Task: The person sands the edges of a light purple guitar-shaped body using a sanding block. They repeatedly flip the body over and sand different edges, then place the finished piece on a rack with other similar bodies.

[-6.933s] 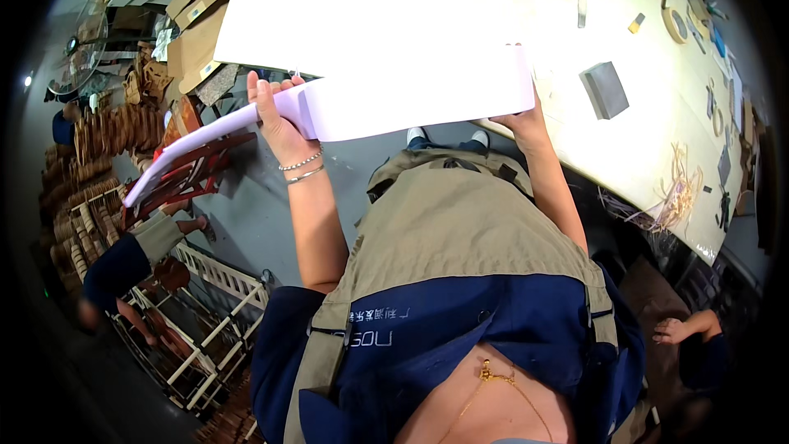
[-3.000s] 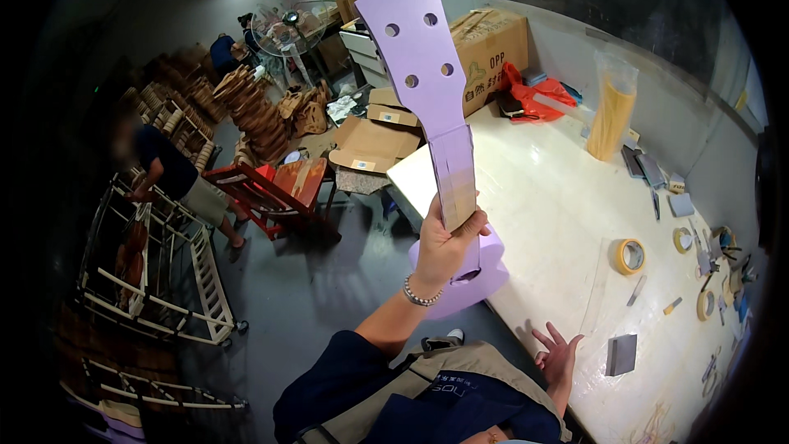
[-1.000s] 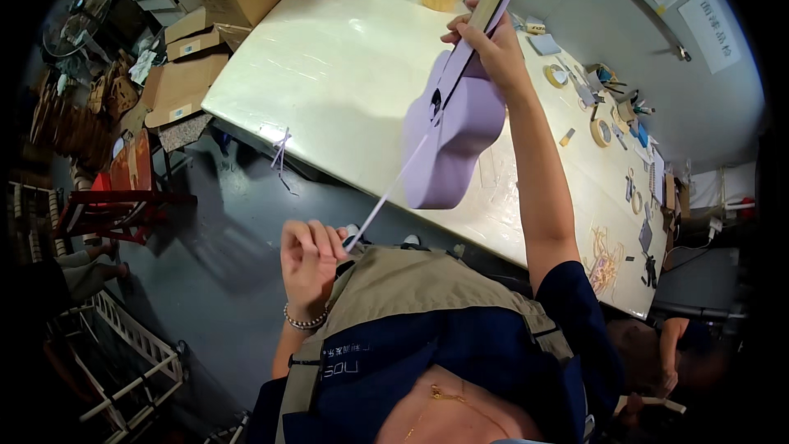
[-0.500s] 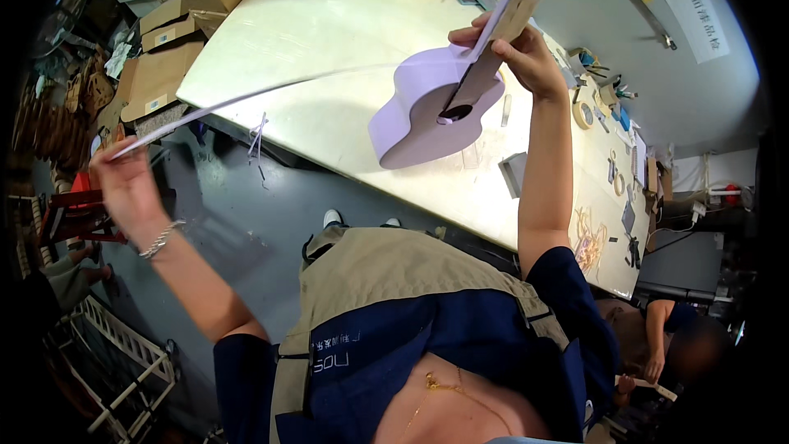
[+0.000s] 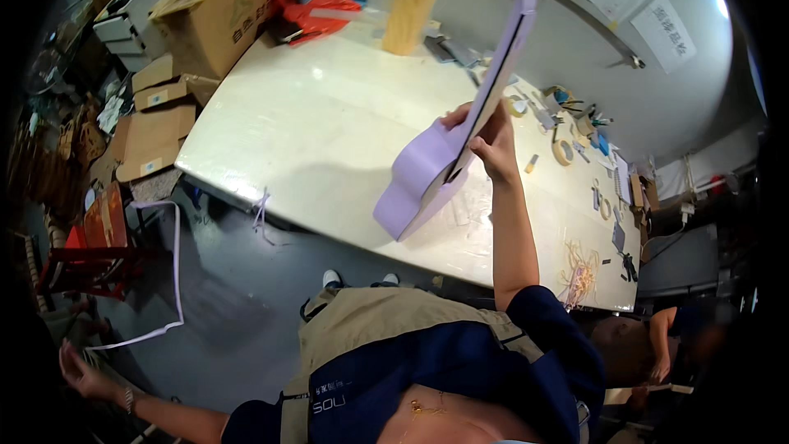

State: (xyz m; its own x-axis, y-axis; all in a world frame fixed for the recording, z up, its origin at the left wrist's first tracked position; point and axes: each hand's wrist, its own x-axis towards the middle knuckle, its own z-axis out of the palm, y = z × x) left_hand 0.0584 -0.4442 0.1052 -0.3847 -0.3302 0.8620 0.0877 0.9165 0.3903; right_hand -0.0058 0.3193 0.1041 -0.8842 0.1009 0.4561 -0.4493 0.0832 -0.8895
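A purple ukulele (image 5: 423,168) is tilted over the table, its body low and its neck pointing up and away. My right hand (image 5: 496,140) is closed round the neck near the body, and the front is seen almost edge-on. Out at the far lower left, my left hand (image 5: 82,374) has its fingers stretched out. A long, thin purple strip (image 5: 178,267) bends through the air beside it, with one end close to the fingers. Whether that end touches them I cannot tell.
On the white table (image 5: 304,127) lie tape rolls (image 5: 563,152), a heap of pale strips (image 5: 582,271) and a red plastic bag (image 5: 325,16). Another purple strip (image 5: 261,210) hangs at its edge. A red chair (image 5: 99,255) stands left; a co-worker's arm (image 5: 660,345) shows lower right.
My left hand has swung down and outward, its fingers opening. The strip no longer stretches to the ukulele and now bends through the air. The ukulele has turned more edge-on.
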